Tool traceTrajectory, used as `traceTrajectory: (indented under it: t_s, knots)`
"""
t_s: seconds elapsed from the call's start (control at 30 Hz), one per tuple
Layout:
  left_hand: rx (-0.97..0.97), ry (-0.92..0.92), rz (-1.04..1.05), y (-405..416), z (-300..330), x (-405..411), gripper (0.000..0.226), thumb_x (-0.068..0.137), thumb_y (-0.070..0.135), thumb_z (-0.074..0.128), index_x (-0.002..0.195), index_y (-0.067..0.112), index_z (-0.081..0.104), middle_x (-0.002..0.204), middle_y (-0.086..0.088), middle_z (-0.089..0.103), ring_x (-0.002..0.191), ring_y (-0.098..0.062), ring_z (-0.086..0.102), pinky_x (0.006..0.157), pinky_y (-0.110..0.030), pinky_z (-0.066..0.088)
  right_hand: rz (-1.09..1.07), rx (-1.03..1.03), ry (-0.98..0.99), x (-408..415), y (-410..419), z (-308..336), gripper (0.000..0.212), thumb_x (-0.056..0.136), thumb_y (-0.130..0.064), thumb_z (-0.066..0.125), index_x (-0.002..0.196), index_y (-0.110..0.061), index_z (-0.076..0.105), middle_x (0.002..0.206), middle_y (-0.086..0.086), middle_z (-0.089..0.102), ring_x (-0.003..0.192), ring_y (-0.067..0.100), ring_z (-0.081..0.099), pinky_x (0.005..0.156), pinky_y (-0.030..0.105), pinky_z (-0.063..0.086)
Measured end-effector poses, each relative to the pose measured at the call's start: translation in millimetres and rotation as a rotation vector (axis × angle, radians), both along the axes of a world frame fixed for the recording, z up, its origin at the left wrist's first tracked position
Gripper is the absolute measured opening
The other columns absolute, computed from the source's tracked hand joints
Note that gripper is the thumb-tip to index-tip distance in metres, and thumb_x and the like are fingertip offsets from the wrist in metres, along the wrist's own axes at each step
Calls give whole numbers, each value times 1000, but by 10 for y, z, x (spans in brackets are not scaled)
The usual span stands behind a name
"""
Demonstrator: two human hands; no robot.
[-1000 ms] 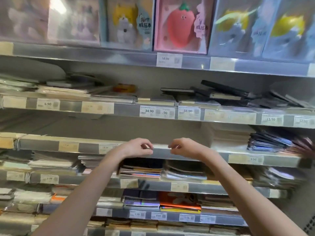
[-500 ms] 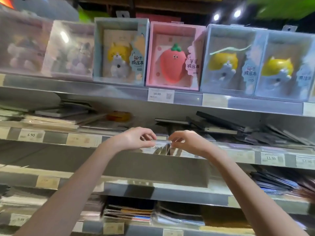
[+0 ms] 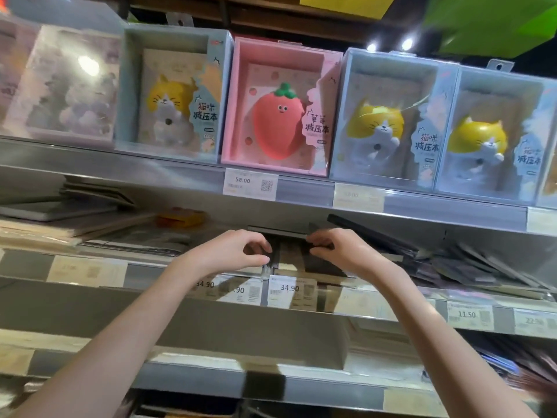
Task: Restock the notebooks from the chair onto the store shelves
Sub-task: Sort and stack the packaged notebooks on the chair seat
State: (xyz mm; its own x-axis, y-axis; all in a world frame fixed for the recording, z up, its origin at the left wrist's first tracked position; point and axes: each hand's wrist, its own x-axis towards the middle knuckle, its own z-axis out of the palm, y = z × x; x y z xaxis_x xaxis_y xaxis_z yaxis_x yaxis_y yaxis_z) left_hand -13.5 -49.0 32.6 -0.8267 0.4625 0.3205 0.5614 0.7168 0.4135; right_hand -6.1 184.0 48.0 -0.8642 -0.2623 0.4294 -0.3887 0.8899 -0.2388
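both hands (image 3: 229, 251) (image 3: 343, 250) at dark notebooks (image 3: 289, 254) — grip unclear, blurred.

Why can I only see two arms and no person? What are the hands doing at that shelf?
The camera sits on the person's head, so you see what they see: their own arms reaching out. The left hand and the right hand are both at a dark notebook on a store shelf with price tags; their fingers curl around its edges. More notebooks lie in piles beside it. Above stand boxes, one pink with a strawberry inside.
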Motion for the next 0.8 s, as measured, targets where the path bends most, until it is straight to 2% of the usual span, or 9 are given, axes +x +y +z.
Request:
traceTrajectory:
  t_s: [0.2, 0.33, 0.4, 0.47, 0.53, 0.67, 0.8]
  knots:
    - [13, -9, -32, 364, 8, -188, 30, 87, 39, 58, 115, 30, 61, 107, 14, 64, 98, -2, 58, 91, -25, 46, -103, 34, 110, -86, 476, 55, 37, 86, -21, 64, 123, -15, 59, 123, 5, 60, 105, 21, 57, 82, 18, 42]
    - [11, -8, -66, 695, 22, -283, 31, 86, 44, 56, 114, 31, 59, 105, 12, 62, 92, -3, 58, 83, -26, 50, -170, 63, 108, -126, 820, 27, 40, 85, -28, 66, 122, -18, 58, 121, 7, 59, 97, 22, 59, 84, 30, 52]
    - [-1, -10, -92, 874, 23, -309, 26, 87, 45, 55, 110, 33, 58, 99, 13, 62, 88, -3, 57, 78, -24, 49, -185, 53, 111, -141, 1001, 13, 42, 83, -28, 68, 123, -16, 58, 122, 6, 59, 100, 22, 59, 88, 30, 50]
    - [-2, -18, -127, 1048, 31, -330, 33, 87, 46, 54, 119, 35, 54, 114, 13, 57, 101, -8, 55, 88, -27, 46, -198, 54, 115, -153, 1170, 4, 46, 81, -29, 70, 123, -15, 58, 123, 6, 59, 105, 22, 57, 92, 29, 48]
    - [-12, -18, -172, 1222, 48, -354, 39, 88, 42, 55, 126, 35, 47, 124, 10, 49, 110, -11, 50, 91, -25, 40, -216, 67, 130, -186, 1330, -14, 51, 78, -31, 73, 124, -14, 58, 123, 6, 60, 109, 24, 56, 94, 33, 46]
    - [-67, 19, -143, 1560, 74, -520, 46, 90, 37, 55, 134, 26, 44, 134, 0, 46, 117, -18, 48, 94, -27, 39, -301, 27, 61, -292, 1564, -100, 67, 76, -31, 75, 134, -16, 46, 137, 7, 48, 125, 27, 44, 104, 40, 37]
    - [-118, 22, -34, 1726, 54, -696, 48, 91, 40, 52, 136, 25, 44, 139, -1, 47, 122, -23, 47, 100, -37, 41, -323, -71, 12, -357, 1619, -191, 68, 79, -32, 72, 138, -17, 40, 138, 6, 47, 125, 26, 43, 103, 35, 36]
